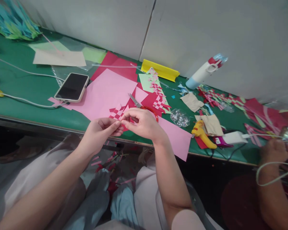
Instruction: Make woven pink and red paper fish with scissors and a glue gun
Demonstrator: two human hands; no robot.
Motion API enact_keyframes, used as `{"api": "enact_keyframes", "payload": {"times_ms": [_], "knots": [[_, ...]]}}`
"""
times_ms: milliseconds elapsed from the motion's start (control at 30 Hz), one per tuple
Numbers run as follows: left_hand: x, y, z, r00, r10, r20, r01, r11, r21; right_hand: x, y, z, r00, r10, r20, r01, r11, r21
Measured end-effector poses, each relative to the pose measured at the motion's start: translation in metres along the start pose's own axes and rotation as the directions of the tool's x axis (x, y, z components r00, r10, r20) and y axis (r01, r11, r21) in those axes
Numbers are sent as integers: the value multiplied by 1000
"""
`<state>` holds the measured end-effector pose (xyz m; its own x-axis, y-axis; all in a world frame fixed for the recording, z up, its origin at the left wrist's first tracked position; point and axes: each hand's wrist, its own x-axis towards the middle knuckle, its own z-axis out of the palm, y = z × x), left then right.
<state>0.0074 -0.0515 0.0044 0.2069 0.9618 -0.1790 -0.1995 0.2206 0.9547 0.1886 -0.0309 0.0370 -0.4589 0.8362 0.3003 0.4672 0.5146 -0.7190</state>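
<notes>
My left hand (101, 131) and my right hand (142, 123) meet at the table's front edge, fingertips pinched together. What they pinch is too small and too covered by the fingers to name. Just behind the fingers lies a woven pink and red paper piece (116, 112), partly hidden by my right hand. Scissors (134, 100) with red handles rest on the pink paper sheet (105, 86), their handles partly behind my right hand. Farther back, woven paper fish (159, 101) lie in a row on a pale green sheet.
On the green table (21, 102) a phone (73, 87) lies left. Rightward are a bag of small beads (180, 118), a yellow glue gun (203, 134), a bottle (203, 72) and paper scraps. A co-worker's hands (276, 150) are at far right. A wall stands behind.
</notes>
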Motion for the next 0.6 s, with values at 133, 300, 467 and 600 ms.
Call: {"api": "enact_keyframes", "payload": {"times_ms": [133,300,467,600], "knots": [[-1,0,-1,1000,9,4,-10,1000,21,0,0,1,1000,-18,-11,18,1000,4],[-1,0,-1,1000,7,-9,-6,999,37,1,-2,4,999,-20,-26,20,1000,-11],[-2,1,0,1000,-11,-1,11,999,45,2,-1,6,1000,21,-3,-21,999,-39],[-3,3,1,1000,-25,1,25,999,48,2,0,6,999,28,-17,-29,999,-45]]}}
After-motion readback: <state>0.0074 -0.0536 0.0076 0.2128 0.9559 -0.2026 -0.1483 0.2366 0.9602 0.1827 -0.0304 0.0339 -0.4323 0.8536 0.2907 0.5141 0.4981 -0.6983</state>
